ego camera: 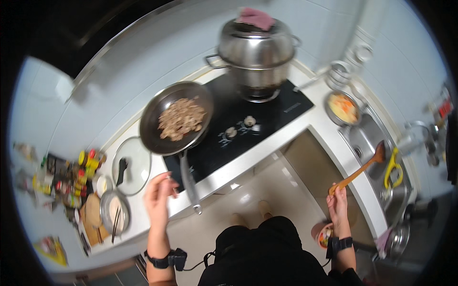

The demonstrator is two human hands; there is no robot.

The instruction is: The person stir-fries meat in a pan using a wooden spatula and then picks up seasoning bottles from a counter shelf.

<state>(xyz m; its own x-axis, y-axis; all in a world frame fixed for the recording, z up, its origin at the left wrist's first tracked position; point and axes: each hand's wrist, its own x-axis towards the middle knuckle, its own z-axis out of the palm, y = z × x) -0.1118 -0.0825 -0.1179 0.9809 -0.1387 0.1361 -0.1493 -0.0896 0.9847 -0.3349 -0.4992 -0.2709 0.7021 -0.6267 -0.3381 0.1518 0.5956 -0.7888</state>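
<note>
In my right hand (338, 203) is the handle end of a wooden spatula (361, 169), its dark head raised over the sink side. My left hand (160, 195) is lifted near the counter's front edge, left of the pan handle, fingers apart and slightly blurred; I see nothing held in it. Browned, chopped food, probably meat (181, 118), lies in a frying pan (150, 134) on the left part of the black cooktop (229, 150). The pan's grey handle (188, 182) points towards me. A glass lid (134, 178) with a black handle lies left of the pan.
A steel steamer pot (256, 53) with a pink cloth on top stands at the back. Right are a bowl of orange and yellow food (343, 109), a sink (370, 132) and yellow scissors (393, 171). Left are condiment bottles (80, 178) and a metal bowl with chopsticks (114, 212).
</note>
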